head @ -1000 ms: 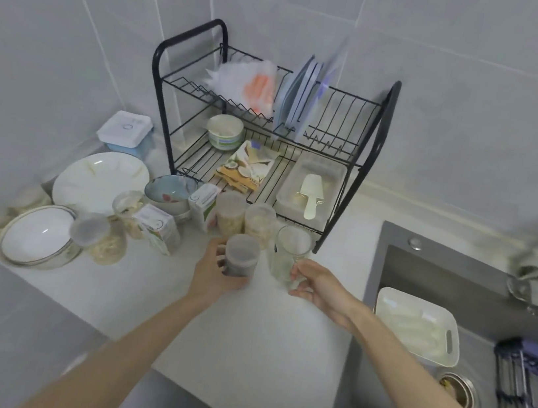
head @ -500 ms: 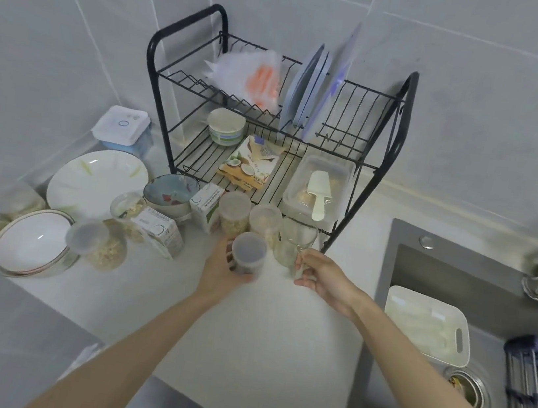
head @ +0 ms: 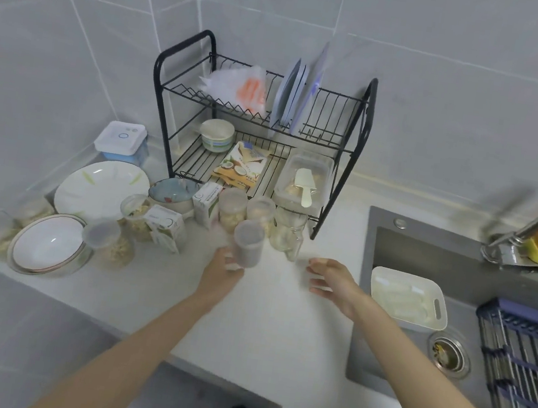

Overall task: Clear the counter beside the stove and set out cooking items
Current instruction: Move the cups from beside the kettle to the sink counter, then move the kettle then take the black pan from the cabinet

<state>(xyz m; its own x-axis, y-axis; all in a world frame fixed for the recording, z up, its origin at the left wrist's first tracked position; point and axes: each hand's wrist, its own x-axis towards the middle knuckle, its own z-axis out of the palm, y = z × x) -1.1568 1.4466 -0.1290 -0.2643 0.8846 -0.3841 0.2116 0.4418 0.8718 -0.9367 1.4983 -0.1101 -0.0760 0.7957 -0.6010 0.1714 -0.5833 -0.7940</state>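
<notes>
My left hand (head: pixel 221 271) grips a small clear lidded jar with dark contents (head: pixel 248 244), just in front of the dish rack. A glass mug (head: pixel 288 232) stands on the white counter (head: pixel 260 327) by the rack's right leg. My right hand (head: pixel 331 278) hovers just right of the mug, fingers loosely spread, holding nothing. Two lidded jars with pale contents (head: pixel 232 209) stand behind the held jar.
A black two-tier dish rack (head: pixel 364 120) holds plates, a bag, a bowl, a packet and a clear box. Left of it lie a white plate (head: pixel 100 187), bowls, cartons and jars. A sink (head: pixel 425 260) with a white basket (head: pixel 409 301) lies to the right.
My right hand has let go of the glass mug and drawn back to the right. The mug now stands by the rack leg. My left hand still holds the small jar.
</notes>
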